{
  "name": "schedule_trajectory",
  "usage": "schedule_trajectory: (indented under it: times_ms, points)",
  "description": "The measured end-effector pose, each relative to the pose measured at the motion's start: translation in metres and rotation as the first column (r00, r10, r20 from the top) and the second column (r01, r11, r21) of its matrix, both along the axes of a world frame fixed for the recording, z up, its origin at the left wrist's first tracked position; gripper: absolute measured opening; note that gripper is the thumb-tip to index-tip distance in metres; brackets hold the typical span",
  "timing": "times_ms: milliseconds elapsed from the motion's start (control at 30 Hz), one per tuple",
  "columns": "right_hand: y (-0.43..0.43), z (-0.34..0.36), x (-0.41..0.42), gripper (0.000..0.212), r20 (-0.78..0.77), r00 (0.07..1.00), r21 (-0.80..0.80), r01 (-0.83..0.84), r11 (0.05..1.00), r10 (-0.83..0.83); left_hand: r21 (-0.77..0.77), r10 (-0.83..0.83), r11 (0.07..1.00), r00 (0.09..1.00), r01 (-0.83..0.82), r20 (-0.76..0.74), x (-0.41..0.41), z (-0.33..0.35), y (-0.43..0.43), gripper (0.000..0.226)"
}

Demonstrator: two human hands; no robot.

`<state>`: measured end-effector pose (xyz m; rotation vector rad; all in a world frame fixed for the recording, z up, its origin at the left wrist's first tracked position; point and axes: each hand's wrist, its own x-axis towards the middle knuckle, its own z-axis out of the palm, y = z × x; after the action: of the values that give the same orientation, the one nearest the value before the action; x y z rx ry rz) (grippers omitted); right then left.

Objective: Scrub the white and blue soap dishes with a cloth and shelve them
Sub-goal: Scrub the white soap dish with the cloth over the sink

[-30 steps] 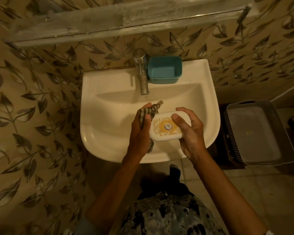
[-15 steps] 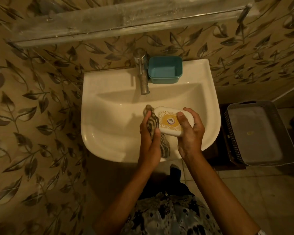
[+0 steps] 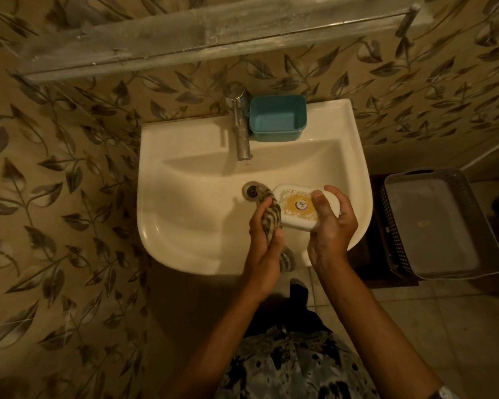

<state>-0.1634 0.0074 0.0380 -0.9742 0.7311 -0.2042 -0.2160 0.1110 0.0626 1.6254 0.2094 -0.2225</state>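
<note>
both hands have slid a little to the right since the earlier frames, and the drain (image 3: 250, 191) now shows just past the cloth's upper end. the white soap dish (image 3: 298, 207) is held over the right half of the basin, its gold label facing up. the right hand (image 3: 333, 226) grips its right end, thumb across the top and fingers curled round the far edge. the left hand (image 3: 261, 246) is curled round the striped cloth (image 3: 272, 218) and presses it against the dish's left end; a tail of cloth hangs below the hand. the blue soap dish (image 3: 277, 119) sits open side up on the back ledge of the sink (image 3: 162, 203), just beside the tap (image 3: 239, 128). a long shelf (image 3: 156, 38) runs along the leaf-patterned wall above. a dark basket (image 3: 392, 240) holding a pale tray (image 3: 432, 226) stands to the right of the sink.
</note>
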Motion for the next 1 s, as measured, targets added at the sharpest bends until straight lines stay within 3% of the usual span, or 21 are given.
schedule_trajectory:
  times_ms: [67,233,333,400,500,667,733,833,1000]
  points:
    - [0.002,-0.001,-0.003,0.02,0.008,1.0,-0.004,-0.03,1.0,0.03,-0.012,0.025,1.0,0.999,-0.025,0.038,-0.007,-0.002,-0.004,0.058]
    - [-0.006,0.003,-0.004,0.02,0.054,0.953,0.025,-0.301,0.953,0.299,0.023,0.031,0.999,0.999,-0.03,-0.029,0.023,-0.001,0.019,0.046]
    - [-0.012,0.008,0.0,0.021,0.076,0.896,-0.016,-0.438,0.899,0.438,0.088,-0.1,0.991,0.994,0.103,-0.04,0.05,0.004,0.039,0.042]
    - [-0.016,0.012,0.002,0.021,0.097,0.847,-0.07,-0.518,0.853,0.522,0.037,-0.182,0.982,0.981,0.185,-0.064,0.058,0.007,0.045,0.039]
    - [-0.017,0.013,0.007,0.021,0.119,0.871,-0.105,-0.466,0.879,0.476,-0.011,-0.134,0.991,0.988,0.133,-0.074,0.051,0.01,0.036,0.039]
    - [-0.009,0.007,0.009,0.019,0.054,0.99,-0.01,-0.131,0.991,0.131,0.01,-0.028,1.0,0.999,0.029,-0.042,0.014,0.008,0.004,0.052]
    - [-0.008,0.005,0.009,0.018,0.036,0.995,-0.031,-0.087,0.996,0.088,0.011,-0.025,1.0,0.999,0.025,-0.028,0.001,0.008,-0.003,0.061]
    - [-0.006,0.005,0.005,0.019,0.055,0.976,-0.042,-0.207,0.977,0.209,0.022,0.023,1.0,0.999,-0.022,-0.025,0.0,0.008,-0.004,0.064]
    - [-0.013,0.012,0.002,0.023,0.094,0.896,-0.035,-0.432,0.901,0.433,0.093,0.066,0.994,0.998,-0.064,-0.015,0.025,0.008,0.015,0.045]
